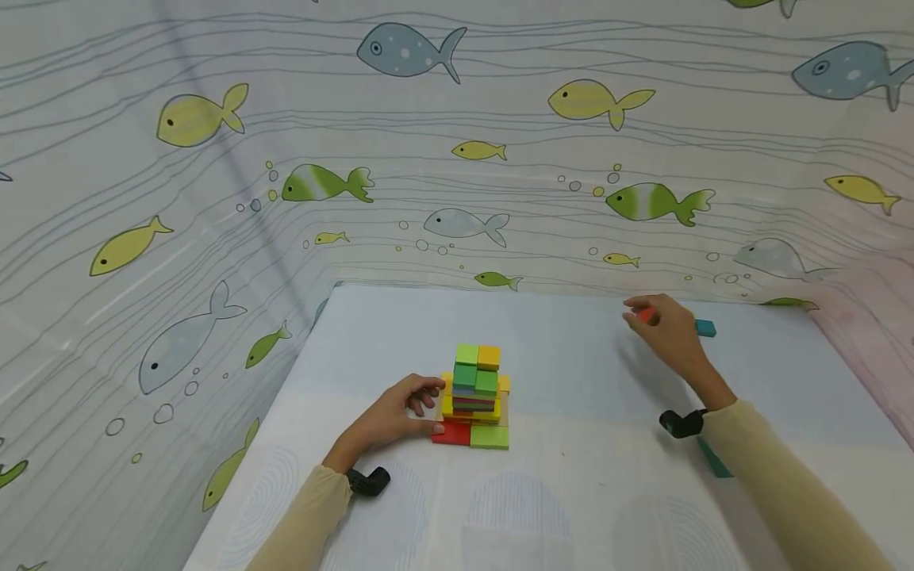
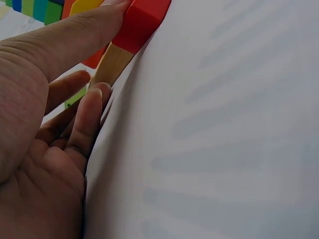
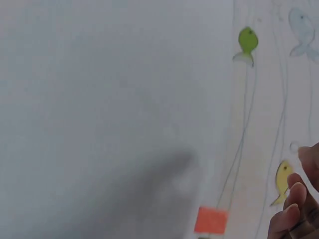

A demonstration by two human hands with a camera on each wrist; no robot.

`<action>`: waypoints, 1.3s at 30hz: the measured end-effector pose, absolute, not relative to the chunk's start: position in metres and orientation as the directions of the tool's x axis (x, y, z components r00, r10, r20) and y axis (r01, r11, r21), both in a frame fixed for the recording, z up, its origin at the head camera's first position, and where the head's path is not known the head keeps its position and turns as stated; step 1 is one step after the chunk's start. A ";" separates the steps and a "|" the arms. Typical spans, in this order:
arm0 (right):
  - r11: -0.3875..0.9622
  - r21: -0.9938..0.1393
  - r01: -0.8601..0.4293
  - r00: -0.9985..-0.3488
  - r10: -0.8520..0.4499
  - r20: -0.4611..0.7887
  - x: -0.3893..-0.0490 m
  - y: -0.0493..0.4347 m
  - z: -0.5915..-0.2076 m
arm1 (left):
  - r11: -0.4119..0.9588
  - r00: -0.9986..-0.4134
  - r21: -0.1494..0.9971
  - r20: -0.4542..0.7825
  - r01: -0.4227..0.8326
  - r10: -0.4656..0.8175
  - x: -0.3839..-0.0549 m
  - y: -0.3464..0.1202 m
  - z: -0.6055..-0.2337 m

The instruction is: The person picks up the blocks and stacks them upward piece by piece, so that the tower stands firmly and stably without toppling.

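Note:
A stack of colored blocks (image 1: pixel 475 381) stands on a base with a red block (image 1: pixel 451 434) and a light green block (image 1: pixel 489 437) along its front. At the stack's left side is my left hand (image 1: pixel 393 408), its thumb resting on the red block. Its other fingers are loosely bent near the wooden block (image 2: pixel 113 64) beside it. Over the back right of the table, my right hand (image 1: pixel 667 333) pinches an orange-red block (image 1: pixel 647 315) between thumb and fingers. The right wrist view catches only part of that block at the bottom edge.
A teal block (image 1: pixel 705 327) lies just beyond the right hand. Another, longer teal block (image 1: pixel 715 458) is partly hidden under the right forearm. The white table (image 1: pixel 557 357) meets a fish-patterned curtain (image 1: pixel 528 190) at the back and left.

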State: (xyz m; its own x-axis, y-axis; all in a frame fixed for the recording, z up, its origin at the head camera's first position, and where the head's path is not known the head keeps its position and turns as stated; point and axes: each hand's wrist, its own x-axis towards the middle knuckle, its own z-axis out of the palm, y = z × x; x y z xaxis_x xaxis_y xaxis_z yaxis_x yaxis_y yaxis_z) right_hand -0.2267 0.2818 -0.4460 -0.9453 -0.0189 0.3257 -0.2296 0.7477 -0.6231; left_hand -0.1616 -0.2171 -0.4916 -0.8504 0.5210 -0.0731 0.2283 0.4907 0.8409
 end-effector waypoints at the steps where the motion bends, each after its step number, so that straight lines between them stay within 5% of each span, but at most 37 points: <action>1: 0.747 -0.637 -0.190 -0.954 0.013 0.299 -0.228 0.293 -0.449 | 0.489 -0.851 0.842 -0.071 0.229 0.520 -0.162 -0.217 -0.492; 7: 0.773 -0.633 0.033 -0.982 0.145 0.125 -0.231 0.354 -0.465 | 0.471 -0.847 0.851 -0.061 0.233 0.528 -0.161 -0.217 -0.490; 20: 0.816 -0.516 0.260 -0.966 0.220 -0.139 -0.221 0.408 -0.479 | 0.477 -0.850 0.849 -0.066 0.227 0.523 -0.161 -0.219 -0.493; 39: 0.866 -0.483 0.127 -0.992 0.116 -0.052 -0.217 0.403 -0.482 | 0.471 -0.841 0.846 -0.050 0.251 0.539 -0.160 -0.219 -0.493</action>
